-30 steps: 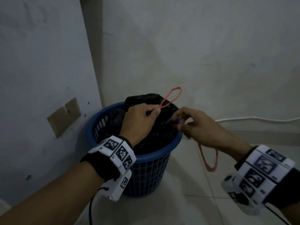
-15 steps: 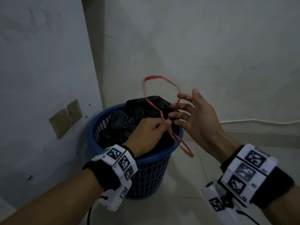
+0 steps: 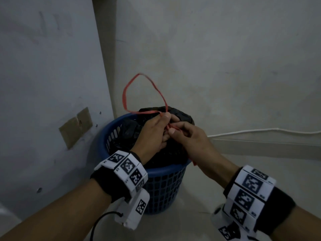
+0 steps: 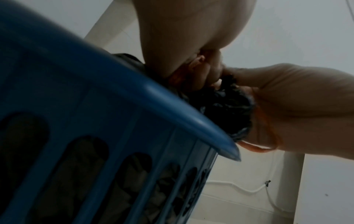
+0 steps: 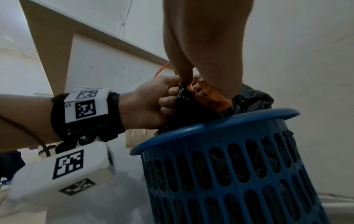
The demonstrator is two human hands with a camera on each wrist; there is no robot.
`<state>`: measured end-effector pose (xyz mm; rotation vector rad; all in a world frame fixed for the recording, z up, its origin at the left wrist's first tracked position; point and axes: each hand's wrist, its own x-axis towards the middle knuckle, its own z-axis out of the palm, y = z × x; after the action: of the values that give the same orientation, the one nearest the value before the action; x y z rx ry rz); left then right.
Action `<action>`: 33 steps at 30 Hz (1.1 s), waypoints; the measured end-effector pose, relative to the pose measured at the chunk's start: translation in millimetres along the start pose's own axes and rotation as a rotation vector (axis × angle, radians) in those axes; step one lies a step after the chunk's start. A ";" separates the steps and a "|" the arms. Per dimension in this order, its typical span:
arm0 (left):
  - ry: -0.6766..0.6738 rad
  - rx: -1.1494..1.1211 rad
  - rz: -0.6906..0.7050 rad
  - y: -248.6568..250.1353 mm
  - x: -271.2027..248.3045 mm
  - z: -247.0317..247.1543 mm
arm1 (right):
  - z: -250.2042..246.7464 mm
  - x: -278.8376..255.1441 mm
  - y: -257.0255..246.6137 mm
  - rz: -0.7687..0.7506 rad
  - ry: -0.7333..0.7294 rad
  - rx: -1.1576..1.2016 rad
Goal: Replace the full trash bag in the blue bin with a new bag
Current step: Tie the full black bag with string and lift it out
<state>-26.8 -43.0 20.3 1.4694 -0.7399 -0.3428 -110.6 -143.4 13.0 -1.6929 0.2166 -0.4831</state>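
Since half a second earlier, the right hand (image 3: pixel 189 136) had closed from spread fingers onto the red drawstring (image 3: pixel 144 94), meeting the left hand (image 3: pixel 156 134), which pinched the string at the black bag's (image 3: pixel 182 117) gathered neck. The bag, being tied, still sat in the blue bin (image 3: pixel 161 174); lifting out and relining remained. The bin stood on a pale tiled floor (image 3: pixel 191 216) in a grey-walled corner.

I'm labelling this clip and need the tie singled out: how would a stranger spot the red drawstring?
Find the blue bin in the wall corner, holding a black trash bag. Both hands meet above it; the red drawstring loops up from the left hand, the only bright, thin thing there.
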 end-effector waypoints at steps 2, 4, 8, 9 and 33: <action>0.002 0.011 -0.004 -2.4 1.0 -1.7 | 0.5 0.4 1.6 -0.015 0.003 -0.057; 0.012 0.064 0.015 -4.9 1.3 -5.2 | 1.8 0.3 0.9 -0.029 -0.013 -0.134; 0.068 0.242 0.104 -3.3 0.0 -9.9 | 3.4 0.5 0.0 -0.115 0.017 -0.294; 0.079 0.250 0.113 -2.0 -0.2 -10.0 | 3.6 1.3 0.6 -0.097 0.033 -0.266; 0.127 1.034 0.505 -16.7 -4.0 -20.9 | -2.7 9.0 -4.3 0.142 0.018 -0.040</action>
<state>-12.7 -26.2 4.5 2.1332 -1.2340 0.6158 -104.3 -148.7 19.2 -1.6996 0.3588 -0.3900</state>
